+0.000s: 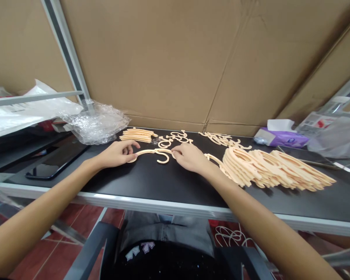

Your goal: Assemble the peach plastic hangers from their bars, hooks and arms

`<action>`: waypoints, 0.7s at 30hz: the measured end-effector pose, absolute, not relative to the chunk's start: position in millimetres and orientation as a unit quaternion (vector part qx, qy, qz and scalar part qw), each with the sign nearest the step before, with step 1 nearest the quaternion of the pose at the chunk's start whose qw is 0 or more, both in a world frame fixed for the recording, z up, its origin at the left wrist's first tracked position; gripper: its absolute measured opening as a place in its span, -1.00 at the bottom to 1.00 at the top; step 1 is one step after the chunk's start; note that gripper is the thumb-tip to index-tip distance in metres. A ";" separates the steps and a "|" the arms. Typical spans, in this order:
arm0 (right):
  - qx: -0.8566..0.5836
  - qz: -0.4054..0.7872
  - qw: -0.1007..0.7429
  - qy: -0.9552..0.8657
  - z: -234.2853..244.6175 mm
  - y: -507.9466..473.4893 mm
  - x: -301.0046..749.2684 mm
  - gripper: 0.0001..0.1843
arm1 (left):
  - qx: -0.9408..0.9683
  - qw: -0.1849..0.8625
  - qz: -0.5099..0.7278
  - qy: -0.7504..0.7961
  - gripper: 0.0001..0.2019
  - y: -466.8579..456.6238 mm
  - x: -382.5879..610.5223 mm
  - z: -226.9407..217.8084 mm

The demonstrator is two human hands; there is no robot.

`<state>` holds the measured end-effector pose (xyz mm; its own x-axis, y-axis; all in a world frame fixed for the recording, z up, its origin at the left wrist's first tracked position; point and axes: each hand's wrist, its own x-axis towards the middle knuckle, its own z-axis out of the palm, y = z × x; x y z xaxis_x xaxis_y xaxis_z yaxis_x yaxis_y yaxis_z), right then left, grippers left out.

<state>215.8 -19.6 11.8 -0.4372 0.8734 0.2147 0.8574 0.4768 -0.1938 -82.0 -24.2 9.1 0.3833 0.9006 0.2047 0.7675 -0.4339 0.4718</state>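
Note:
A cream plastic hanger (147,151) lies across the black tabletop in front of me, its hook curling toward me. My left hand (116,153) has thumb and fingers closed on the hanger's left end. At the other end, my right hand (189,157) pinches the hanger near its right arm, covering part of it. Just beyond them lie several loose hanger hooks (177,136) and a neat stack of cream hanger pieces (136,135). On the right, close to my right forearm, several hangers are piled in overlapping rows (268,167).
More loose cream pieces (221,139) lie at the back right, near a purple tissue pack (286,137). Crumpled clear plastic wrap (96,122) and a dark phone-like slab (56,157) are on the left. Cardboard (163,62) walls the back; a metal edge (169,206) runs along the front.

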 end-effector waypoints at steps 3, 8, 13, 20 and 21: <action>-0.501 0.058 0.175 -0.846 11.5 -21.6 214.5 -0.60 | 0.822 0.179 0.217 0.496 -0.61 -29.5 -75.9 10.8; -0.494 0.066 0.213 -0.841 11.6 -25.0 212.0 -0.63 | 0.830 0.183 0.222 0.478 -0.65 -33.7 -68.7 11.6; -0.483 0.093 0.236 -0.838 12.2 -27.3 210.4 -0.65 | 0.824 0.197 0.240 0.474 -0.64 -35.2 -64.3 11.1; -0.464 0.135 0.254 -0.837 11.2 -32.2 205.9 -0.67 | 0.832 0.239 0.258 0.430 -0.66 -39.5 -55.7 14.3; -0.459 0.140 0.257 -0.839 10.9 -33.0 205.2 -0.67 | 0.834 0.235 0.254 0.429 -0.67 -39.9 -55.1 14.7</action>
<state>205.2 -33.0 10.9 -0.4464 0.8419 0.3033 0.6975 0.5396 -0.4715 -55.1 -39.9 14.7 0.5020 0.8360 0.2217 0.5969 -0.5203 0.6107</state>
